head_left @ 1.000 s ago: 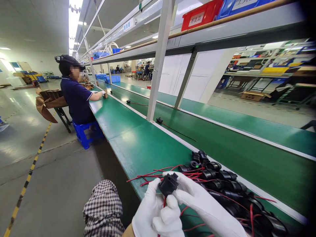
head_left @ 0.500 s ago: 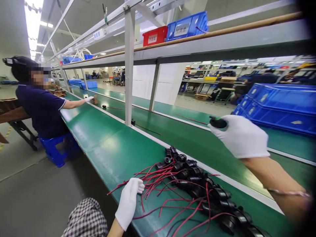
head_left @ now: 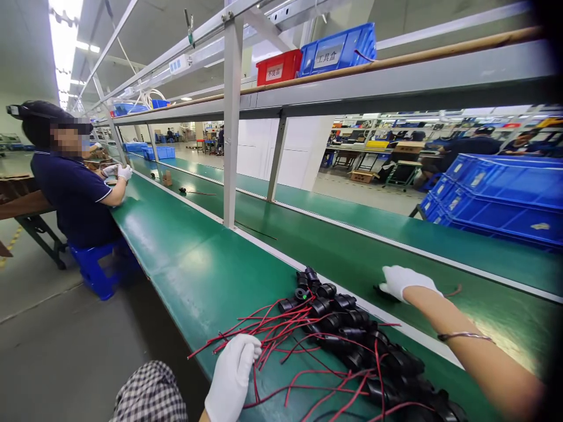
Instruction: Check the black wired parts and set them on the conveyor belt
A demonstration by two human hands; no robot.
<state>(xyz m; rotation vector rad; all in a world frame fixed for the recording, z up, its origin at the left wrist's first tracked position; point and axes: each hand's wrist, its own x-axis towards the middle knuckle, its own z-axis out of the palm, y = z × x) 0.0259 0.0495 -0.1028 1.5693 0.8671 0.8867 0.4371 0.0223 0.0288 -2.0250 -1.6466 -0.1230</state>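
Note:
Black cylindrical parts (head_left: 347,319) with red wires (head_left: 281,328) lie heaped on the green bench, their wires fanned towards me. My left hand (head_left: 233,375), in a white glove, rests at the bench's near edge beside the wire ends. Its fingers are curled and closed, and what they hold, if anything, is hidden. Over the green strip beyond the white rail, my gloved right hand (head_left: 407,282) grips a black part (head_left: 387,293), low down at the strip's surface. My hand covers most of that part, and a reddish wire end shows behind the wrist.
A white post (head_left: 231,123) rises from the rail at centre. Stacked blue crates (head_left: 505,187) stand at right. Red (head_left: 278,66) and blue bins (head_left: 338,50) sit on the overhead shelf. A co-worker (head_left: 65,187) sits at far left, both gloved hands near the bench.
My right hand has come down from the raised position to the far green strip with the black part. My left hand has shifted slightly. The co-worker's outstretched arm has drawn back.

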